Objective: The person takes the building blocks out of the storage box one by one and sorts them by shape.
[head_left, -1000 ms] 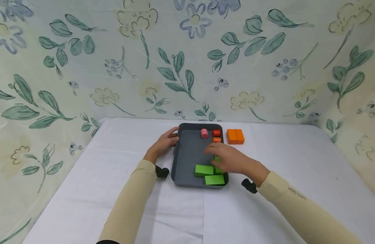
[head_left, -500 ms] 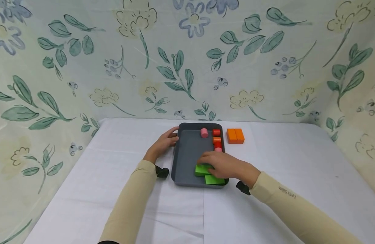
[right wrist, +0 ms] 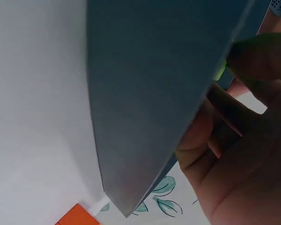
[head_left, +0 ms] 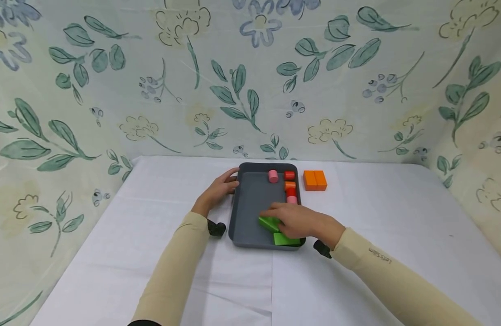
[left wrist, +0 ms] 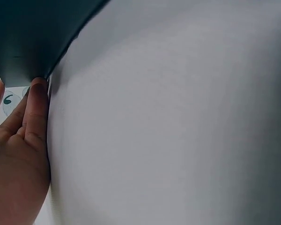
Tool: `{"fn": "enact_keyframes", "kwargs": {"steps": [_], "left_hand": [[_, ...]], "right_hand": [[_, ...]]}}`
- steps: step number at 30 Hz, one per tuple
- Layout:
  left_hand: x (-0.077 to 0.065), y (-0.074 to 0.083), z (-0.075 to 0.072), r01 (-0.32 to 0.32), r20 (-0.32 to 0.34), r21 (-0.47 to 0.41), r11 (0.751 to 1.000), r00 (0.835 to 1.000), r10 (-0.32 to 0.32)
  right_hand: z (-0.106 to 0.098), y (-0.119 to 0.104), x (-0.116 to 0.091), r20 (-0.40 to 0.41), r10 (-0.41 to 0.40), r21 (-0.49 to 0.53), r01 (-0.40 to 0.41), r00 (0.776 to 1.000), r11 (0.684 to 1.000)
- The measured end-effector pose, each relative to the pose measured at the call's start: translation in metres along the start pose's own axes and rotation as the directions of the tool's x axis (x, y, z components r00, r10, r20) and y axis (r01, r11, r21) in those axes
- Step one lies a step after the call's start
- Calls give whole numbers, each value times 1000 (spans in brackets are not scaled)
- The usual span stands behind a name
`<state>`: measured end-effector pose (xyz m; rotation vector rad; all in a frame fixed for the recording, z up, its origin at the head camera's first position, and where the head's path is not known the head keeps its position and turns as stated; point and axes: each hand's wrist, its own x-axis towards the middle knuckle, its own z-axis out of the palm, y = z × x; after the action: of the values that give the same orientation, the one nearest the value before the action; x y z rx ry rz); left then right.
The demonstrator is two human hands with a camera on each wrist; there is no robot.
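A dark grey tray [head_left: 250,244] lies on the white cloth. My left hand [head_left: 215,192] rests against its left wall, the fingers fairly straight in the left wrist view. Over the tray's near right part, my right hand [head_left: 301,222] pinches a green block [head_left: 267,222], which sits askew and is partly covered by the fingers. Another green block [head_left: 286,239] lies in the near right corner. Along the right side are a red cylinder [head_left: 289,175], an orange piece [head_left: 290,185], a red piece [head_left: 291,192] and a pink piece [head_left: 291,199]. A pink cylinder [head_left: 272,176] stands near the far wall.
Two orange blocks [head_left: 315,180] sit side by side on the cloth, just right of the tray's far corner. White cloth [head_left: 377,217] covers the table. Behind it hangs a floral curtain [head_left: 250,81].
My right hand has moved down and slightly left within the tray, onto the left green block. That block has turned askew under the fingers. My left hand stays at the tray wall.
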<state>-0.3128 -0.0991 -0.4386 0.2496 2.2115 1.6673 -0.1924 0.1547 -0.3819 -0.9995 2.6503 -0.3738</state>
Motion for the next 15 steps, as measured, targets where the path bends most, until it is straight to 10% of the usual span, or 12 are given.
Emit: {"fn": "enact_keyframes", "kwargs": {"steps": [15], "left_hand": [[1, 0, 1, 3, 4, 16, 1000, 1000, -3]], "right_hand": [[0, -2, 11, 26, 52, 91, -54, 998, 994]]}}
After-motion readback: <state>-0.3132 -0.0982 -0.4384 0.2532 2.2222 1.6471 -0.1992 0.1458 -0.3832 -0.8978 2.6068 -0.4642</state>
